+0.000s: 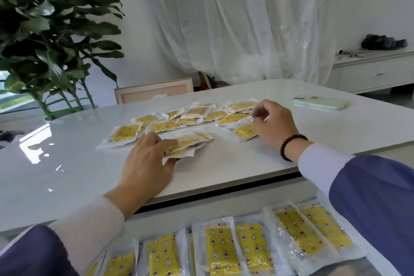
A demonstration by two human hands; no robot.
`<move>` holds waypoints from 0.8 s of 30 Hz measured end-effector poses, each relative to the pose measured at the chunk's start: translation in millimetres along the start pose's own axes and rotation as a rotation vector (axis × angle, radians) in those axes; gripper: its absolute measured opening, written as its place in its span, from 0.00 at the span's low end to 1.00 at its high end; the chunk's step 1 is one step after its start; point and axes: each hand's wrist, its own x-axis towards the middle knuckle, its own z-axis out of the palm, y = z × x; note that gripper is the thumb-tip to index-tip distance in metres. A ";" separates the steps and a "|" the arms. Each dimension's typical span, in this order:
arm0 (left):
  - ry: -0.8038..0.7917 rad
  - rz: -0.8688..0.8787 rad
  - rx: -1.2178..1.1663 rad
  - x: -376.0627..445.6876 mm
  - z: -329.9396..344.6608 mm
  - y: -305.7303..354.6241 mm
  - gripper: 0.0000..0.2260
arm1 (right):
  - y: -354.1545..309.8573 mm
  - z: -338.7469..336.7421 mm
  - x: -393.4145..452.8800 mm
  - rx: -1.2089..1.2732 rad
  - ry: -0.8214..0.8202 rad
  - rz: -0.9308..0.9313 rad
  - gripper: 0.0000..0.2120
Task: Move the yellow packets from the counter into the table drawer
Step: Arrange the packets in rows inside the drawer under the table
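Left hand on the glossy white worktop, fingers pinching a small stack of yellow plastic-wrapped packets; right hand with dark bead bracelet at the far scatter of loose yellow packets, fingers curled, cannot tell if they hold one; open white drawer below the worktop edge, row of yellow packets laid side by side inside; pale green phone lying right of the scatter.

Yellow packets lay scattered flat across the white surface, several overlapping. More lined the open drawer in a row.
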 end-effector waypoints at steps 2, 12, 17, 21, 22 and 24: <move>0.019 -0.042 -0.039 0.5 1.4 -2.8 0.16 | 3.9 7.4 8.4 -0.138 -0.145 0.064 0.10; -0.131 -0.133 -0.225 -0.4 -6.8 0.6 0.10 | -3.5 24.5 10.6 -0.616 -0.687 -0.017 0.26; -0.241 -0.075 -0.393 -11.8 -19.9 -1.0 0.12 | -16.4 21.2 -11.2 -0.397 -0.700 -0.183 0.24; -0.281 0.023 -0.495 -18.7 -27.1 -10.6 0.23 | -34.2 23.9 -28.4 -0.292 -0.754 -0.365 0.20; -0.264 0.038 -0.484 -19.7 -26.7 -12.4 0.24 | -37.7 25.7 -30.6 -0.296 -0.773 -0.369 0.20; -0.210 0.063 -0.436 -19.7 -26.1 -16.9 0.19 | -42.0 30.2 -31.2 -0.319 -0.795 -0.327 0.21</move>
